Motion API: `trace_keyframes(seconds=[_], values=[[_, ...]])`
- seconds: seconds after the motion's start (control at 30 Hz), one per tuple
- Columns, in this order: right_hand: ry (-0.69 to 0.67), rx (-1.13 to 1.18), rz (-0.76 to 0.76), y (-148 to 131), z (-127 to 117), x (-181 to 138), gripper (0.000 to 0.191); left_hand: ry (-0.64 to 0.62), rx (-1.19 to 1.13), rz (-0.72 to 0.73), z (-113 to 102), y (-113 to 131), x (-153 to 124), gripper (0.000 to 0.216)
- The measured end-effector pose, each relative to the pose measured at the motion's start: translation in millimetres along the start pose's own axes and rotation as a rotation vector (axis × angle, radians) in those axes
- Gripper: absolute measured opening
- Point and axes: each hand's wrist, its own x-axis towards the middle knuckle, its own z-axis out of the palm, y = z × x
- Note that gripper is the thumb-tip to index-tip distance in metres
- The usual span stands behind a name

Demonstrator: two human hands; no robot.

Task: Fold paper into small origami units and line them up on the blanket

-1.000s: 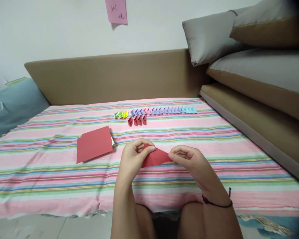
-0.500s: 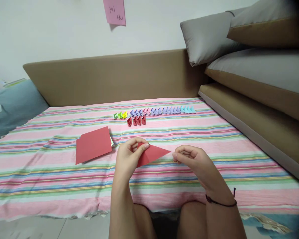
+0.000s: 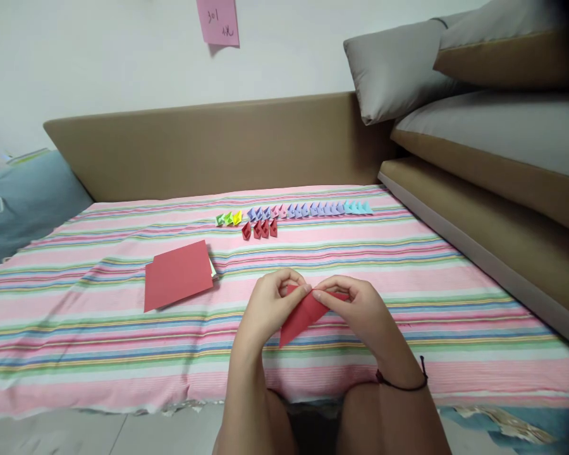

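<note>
A folded red paper triangle (image 3: pixel 299 318) hangs above the striped cloth (image 3: pixel 408 297), pinched at its top edge by both hands. My left hand (image 3: pixel 270 306) grips its left part with thumb and forefinger. My right hand (image 3: pixel 355 306), with a black cord on the wrist, pinches the right part, fingertips nearly touching the left ones. A stack of square red paper sheets (image 3: pixel 177 273) lies to the left on the cloth. Further back a row of small folded paper pieces (image 3: pixel 294 212) in green, yellow, purple, pink and blue runs sideways, with several red folded pieces (image 3: pixel 260 229) in front of it.
A brown padded backrest (image 3: pixel 218 145) runs behind the cloth. Grey and brown cushions (image 3: pixel 478 107) are stacked at the right. A blue pillow (image 3: pixel 23 196) lies at the left. A pink note (image 3: pixel 218 22) hangs on the wall. My knees show at the bottom edge.
My hands have come together in the middle. The right hand, which had let go of the paper's tip, now pinches it again, and the triangle's point has swung downward.
</note>
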Motion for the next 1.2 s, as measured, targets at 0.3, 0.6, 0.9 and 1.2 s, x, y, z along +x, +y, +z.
trace_keyframes(seconds=[0.3,0.6,0.9,1.2], values=[[-0.045,-0.005,0.009,-6.2,-9.8,-4.4,0.012,-0.114,-0.188,-0.089,-7.8,2.5,-8.0,0.028],[0.019,0.059,0.027,-7.1,-9.1,-3.0,0.015,-0.014,-0.215,-0.046,-11.0,0.1,-5.1,0.021],[0.028,0.43,0.174,-12.1,5.4,-3.4,0.039,0.286,-0.369,-0.049,-1.2,0.7,1.1,0.025],[0.003,0.359,0.141,-4.7,4.9,-0.2,0.029,0.338,-0.484,-0.09,2.1,4.6,1.1,0.028]])
